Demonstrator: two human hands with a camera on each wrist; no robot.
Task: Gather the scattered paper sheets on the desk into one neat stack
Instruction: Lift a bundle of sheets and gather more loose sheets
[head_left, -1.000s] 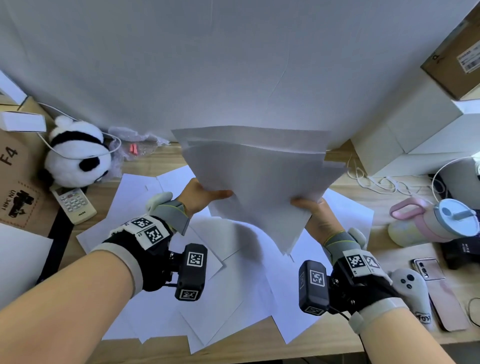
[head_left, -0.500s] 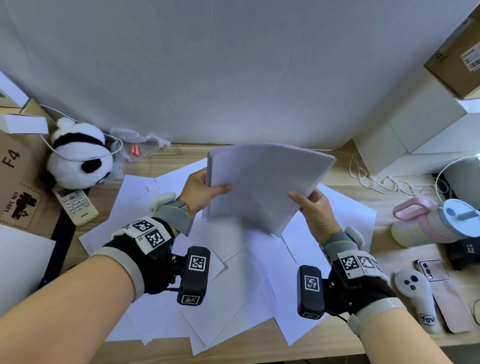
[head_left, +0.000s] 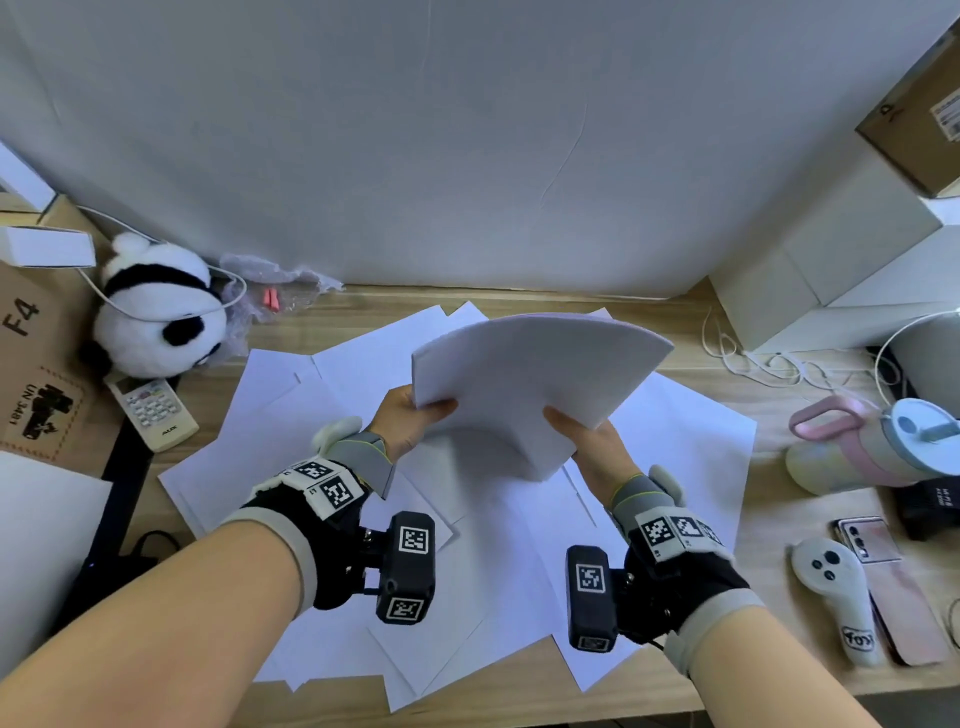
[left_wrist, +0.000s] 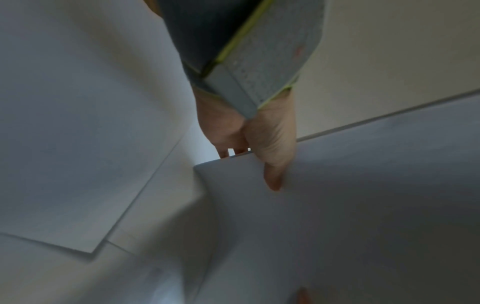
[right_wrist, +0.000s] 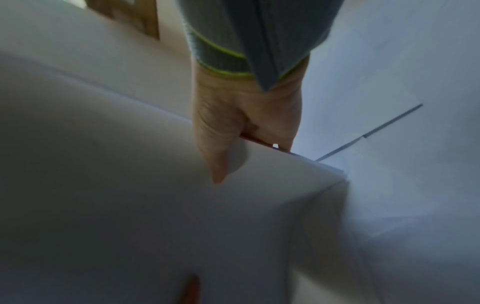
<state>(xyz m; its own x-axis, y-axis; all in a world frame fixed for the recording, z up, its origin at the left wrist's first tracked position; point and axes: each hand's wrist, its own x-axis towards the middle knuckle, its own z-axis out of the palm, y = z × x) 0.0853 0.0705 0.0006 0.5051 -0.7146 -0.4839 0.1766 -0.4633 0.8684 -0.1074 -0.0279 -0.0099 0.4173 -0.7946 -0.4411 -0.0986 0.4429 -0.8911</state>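
Observation:
I hold a bundle of white paper sheets (head_left: 524, 379) above the desk, bowed upward in the middle. My left hand (head_left: 415, 421) grips its left edge, thumb on top, fingers underneath. My right hand (head_left: 587, 436) grips the near right edge the same way. In the left wrist view the thumb of my left hand (left_wrist: 272, 164) lies on the bundle (left_wrist: 350, 205); in the right wrist view the thumb of my right hand (right_wrist: 215, 160) presses on the bundle (right_wrist: 130, 185). Several loose sheets (head_left: 291, 431) lie scattered and overlapping on the wooden desk (head_left: 727, 670) below.
A panda plush (head_left: 156, 312) and a remote control (head_left: 153, 408) sit at the left, beside a cardboard box (head_left: 31, 364). At the right are a pink and blue tumbler (head_left: 878, 441), a white controller (head_left: 841, 597), a phone (head_left: 893, 587), cables (head_left: 753, 358) and white boxes (head_left: 831, 260).
The fanned sheets have been squared into a tighter bundle and lowered toward the desk. Both hands kept their grip on its edges and moved slightly nearer each other.

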